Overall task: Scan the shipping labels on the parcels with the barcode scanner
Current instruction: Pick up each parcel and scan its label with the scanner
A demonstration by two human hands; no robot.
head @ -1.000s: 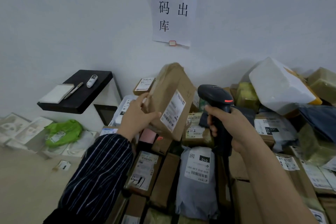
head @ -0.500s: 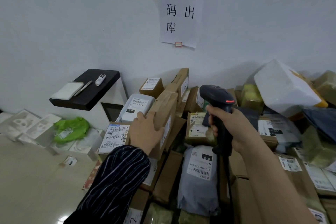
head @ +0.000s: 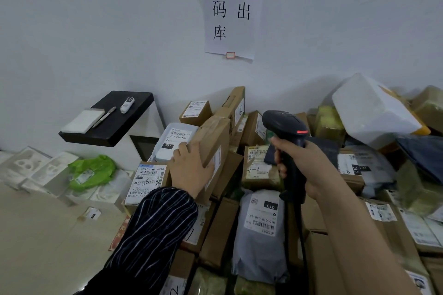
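Note:
My left hand [head: 190, 169] grips a brown cardboard parcel [head: 213, 141] that stands on edge on the pile, its white shipping label [head: 217, 164] facing right. My right hand [head: 304, 165] holds the black barcode scanner [head: 285, 127] by its handle, just right of that parcel, with a red light showing on the scanner's head. Its cable runs down past a grey poly bag [head: 260, 230] with a barcode label. A labelled box marked "3-3" [head: 148, 183] lies left of my left hand.
Parcels and boxes fill the middle and right, with a white foam box [head: 369, 110] on top at right. A black shelf [head: 110, 120] at left carries a notepad, a pen and a small white device. A green bag [head: 92, 171] and white trays lie below it. A paper sign [head: 233, 7] hangs on the wall.
My left hand has lowered the brown parcel from in front of the scanner onto the pile and still grips it. The right hand and scanner have barely moved.

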